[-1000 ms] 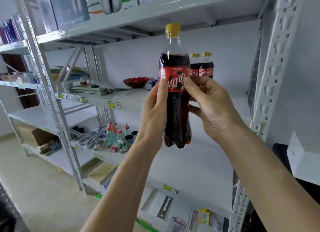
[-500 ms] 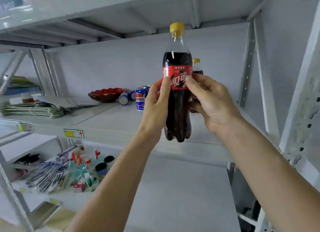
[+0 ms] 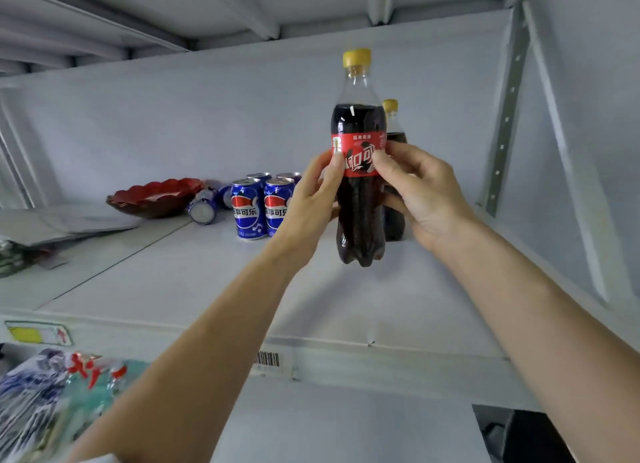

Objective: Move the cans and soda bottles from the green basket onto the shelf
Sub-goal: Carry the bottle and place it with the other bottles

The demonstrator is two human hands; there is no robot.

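From the head view, we have carried the bottle in over the shelf; left hand and right hand both grip it upright, near the cans, ready for setting down

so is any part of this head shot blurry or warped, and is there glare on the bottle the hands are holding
Head view: the held soda bottle and the blue cans are sharp; the packets at the lower left are smeared by blur; the wide lens bows the shelf edge and leans the right upright; small white glints sit on the bottle's shoulder; lighting is soft, with faint shadows.
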